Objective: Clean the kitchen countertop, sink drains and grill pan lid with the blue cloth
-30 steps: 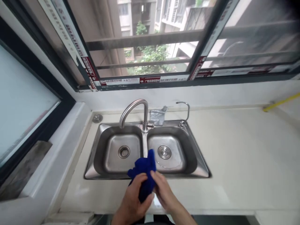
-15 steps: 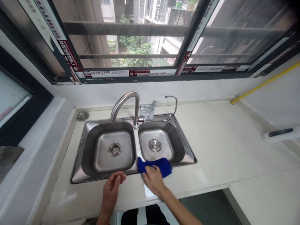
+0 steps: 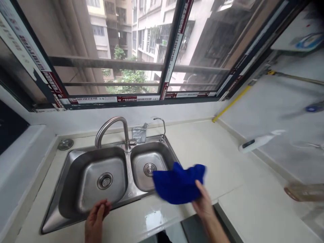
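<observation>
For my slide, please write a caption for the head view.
Right hand holds a blue cloth beside the double sink; left hand rests at its front rim.

Two bare hands are seen at the lower edge of the view. The left hand [image 3: 97, 219] is shown only to the wrist, with no ring, watch or glove worn. The right hand [image 3: 203, 202] is followed by a bare forearm [image 3: 216, 229]; no sleeve is visible on it.
</observation>
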`<state>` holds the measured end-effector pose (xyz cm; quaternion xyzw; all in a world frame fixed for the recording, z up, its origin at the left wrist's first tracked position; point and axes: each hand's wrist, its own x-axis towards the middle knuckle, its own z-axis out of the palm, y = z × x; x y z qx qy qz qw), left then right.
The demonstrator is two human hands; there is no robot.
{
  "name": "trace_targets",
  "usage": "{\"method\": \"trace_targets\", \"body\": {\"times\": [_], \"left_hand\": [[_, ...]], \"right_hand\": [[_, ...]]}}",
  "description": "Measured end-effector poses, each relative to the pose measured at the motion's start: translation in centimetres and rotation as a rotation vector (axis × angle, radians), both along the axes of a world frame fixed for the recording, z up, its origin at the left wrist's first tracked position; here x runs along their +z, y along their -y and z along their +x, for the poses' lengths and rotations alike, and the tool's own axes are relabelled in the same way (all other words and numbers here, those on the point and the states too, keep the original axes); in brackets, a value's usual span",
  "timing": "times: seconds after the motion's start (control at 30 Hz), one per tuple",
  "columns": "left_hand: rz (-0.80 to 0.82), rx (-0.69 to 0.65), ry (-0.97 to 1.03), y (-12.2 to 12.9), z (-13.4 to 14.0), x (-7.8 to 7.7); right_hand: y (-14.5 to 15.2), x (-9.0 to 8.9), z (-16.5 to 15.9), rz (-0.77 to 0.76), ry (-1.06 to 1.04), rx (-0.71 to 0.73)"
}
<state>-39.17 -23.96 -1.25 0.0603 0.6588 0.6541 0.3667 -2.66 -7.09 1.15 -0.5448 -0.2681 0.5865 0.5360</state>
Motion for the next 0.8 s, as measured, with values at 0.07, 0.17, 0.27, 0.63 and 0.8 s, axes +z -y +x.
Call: {"method": "trace_targets", "body": {"times": [0.07,0.17,0.27,0.63,0.8], "left_hand": [[-0.015,-0.059,-0.014,-0.4,1.9,-1.1],[-0.047,-0.193,-0.120,-1.0,5.9,-2.8],[-0.119,-0.362,-0.328,-2.0,10.0,-4.3],[-0.511,-1.031,-0.803,-20.2,12.9,-5.9],[-0.788,-1.118,-0.779,-25.7,12.9,-11.8]], "right_hand": [[-0.1,-0.3,8.3,0.043,0.192,-0.084],[-0.8,-3.5,17.2,0.138,0.695,0.183],[-2.1,-8.7,21.0,0.353,1.229,0.553],[-26.2,-12.6,22.6,0.427,1.878,0.666],[-37.8,-10.4,15.8,0.187,1.776,0.634]]}}
